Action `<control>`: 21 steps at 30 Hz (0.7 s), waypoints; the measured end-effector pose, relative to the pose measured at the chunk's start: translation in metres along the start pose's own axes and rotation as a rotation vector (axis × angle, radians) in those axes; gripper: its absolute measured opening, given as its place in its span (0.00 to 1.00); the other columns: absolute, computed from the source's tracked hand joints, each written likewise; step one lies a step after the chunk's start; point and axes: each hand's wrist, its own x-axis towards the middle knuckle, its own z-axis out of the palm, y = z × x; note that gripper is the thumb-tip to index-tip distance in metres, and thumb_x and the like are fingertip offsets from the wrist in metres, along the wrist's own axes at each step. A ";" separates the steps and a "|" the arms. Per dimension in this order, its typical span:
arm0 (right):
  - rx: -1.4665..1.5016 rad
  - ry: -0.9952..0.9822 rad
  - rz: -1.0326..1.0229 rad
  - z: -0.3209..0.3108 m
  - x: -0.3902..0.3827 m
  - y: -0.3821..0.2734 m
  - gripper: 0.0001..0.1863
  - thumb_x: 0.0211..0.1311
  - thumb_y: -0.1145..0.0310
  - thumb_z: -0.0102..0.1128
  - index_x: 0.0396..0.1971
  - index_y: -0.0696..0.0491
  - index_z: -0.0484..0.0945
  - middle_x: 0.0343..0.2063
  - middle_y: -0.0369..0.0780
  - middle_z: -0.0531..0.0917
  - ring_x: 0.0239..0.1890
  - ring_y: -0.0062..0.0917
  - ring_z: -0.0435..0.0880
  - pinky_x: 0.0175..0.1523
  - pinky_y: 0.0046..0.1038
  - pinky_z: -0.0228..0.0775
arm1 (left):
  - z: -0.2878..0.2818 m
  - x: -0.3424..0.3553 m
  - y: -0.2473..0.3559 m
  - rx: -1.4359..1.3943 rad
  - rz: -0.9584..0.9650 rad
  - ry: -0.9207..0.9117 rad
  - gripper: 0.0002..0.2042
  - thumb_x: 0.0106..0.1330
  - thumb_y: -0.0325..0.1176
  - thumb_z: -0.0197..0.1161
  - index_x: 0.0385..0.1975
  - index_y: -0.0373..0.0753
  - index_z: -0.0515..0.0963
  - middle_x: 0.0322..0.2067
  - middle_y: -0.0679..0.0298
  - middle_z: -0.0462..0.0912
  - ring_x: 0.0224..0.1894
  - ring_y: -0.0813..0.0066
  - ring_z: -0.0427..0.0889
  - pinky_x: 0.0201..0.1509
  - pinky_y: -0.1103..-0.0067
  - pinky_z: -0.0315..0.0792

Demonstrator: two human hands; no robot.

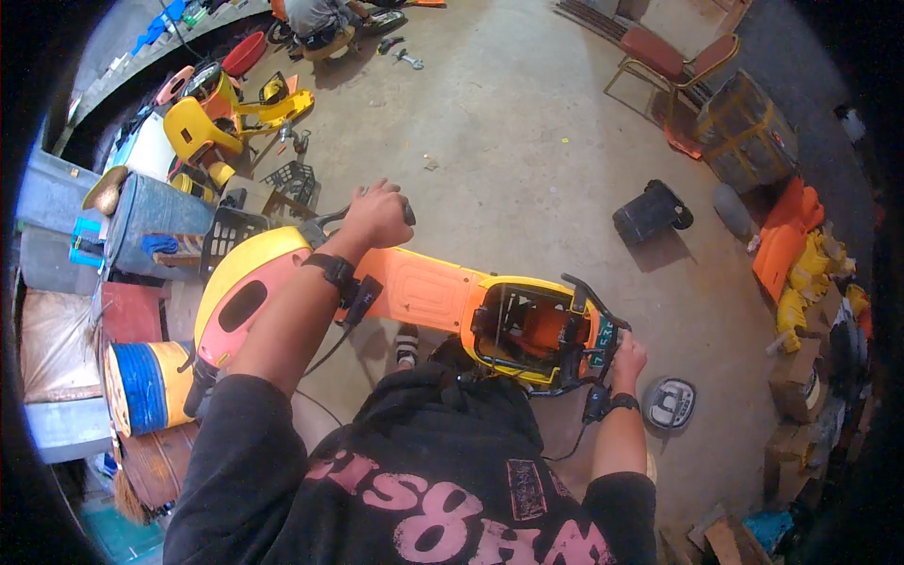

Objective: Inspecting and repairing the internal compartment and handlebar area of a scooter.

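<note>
A small orange, yellow and pink scooter (416, 287) stands crosswise below me, its pink and yellow front shell at left and an open compartment (518, 325) with a dark frame at right. My left hand (377, 217) is closed round the black handlebar (407, 212) at the front. My right hand (625, 358) is closed on the black rear rail (589, 289) beside a green plate at the back. Straps with dark devices and cables are on both wrists. One shoe shows under the scooter's floorboard.
Barrels, crates and yellow scooter parts (193, 132) crowd the left. A crouching person (315, 24) is at the back. A red chair (659, 61), wrapped box (744, 127), black bin (645, 212), orange parts (782, 235) and cartons line the right. A grey object (670, 403) lies near my right hand.
</note>
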 end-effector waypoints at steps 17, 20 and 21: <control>0.065 0.033 -0.082 -0.003 -0.013 -0.016 0.32 0.61 0.44 0.58 0.30 0.67 0.83 0.25 0.54 0.85 0.29 0.43 0.83 0.42 0.41 0.72 | -0.009 -0.005 0.006 0.046 -0.062 -0.037 0.23 0.50 0.42 0.63 0.48 0.46 0.85 0.71 0.50 0.63 0.75 0.42 0.53 0.72 0.42 0.50; 0.080 0.007 -0.039 -0.004 -0.011 -0.015 0.32 0.62 0.45 0.58 0.29 0.67 0.83 0.24 0.54 0.84 0.28 0.42 0.83 0.41 0.41 0.72 | -0.004 -0.004 0.004 0.052 -0.054 0.006 0.22 0.49 0.42 0.64 0.46 0.46 0.85 0.68 0.52 0.67 0.72 0.47 0.59 0.69 0.44 0.56; 0.067 0.008 -0.037 -0.005 -0.010 -0.013 0.32 0.61 0.45 0.58 0.29 0.67 0.83 0.23 0.54 0.84 0.28 0.42 0.83 0.41 0.41 0.72 | -0.003 -0.003 0.003 0.046 -0.050 0.017 0.22 0.49 0.42 0.64 0.46 0.46 0.85 0.66 0.53 0.69 0.70 0.49 0.62 0.67 0.46 0.58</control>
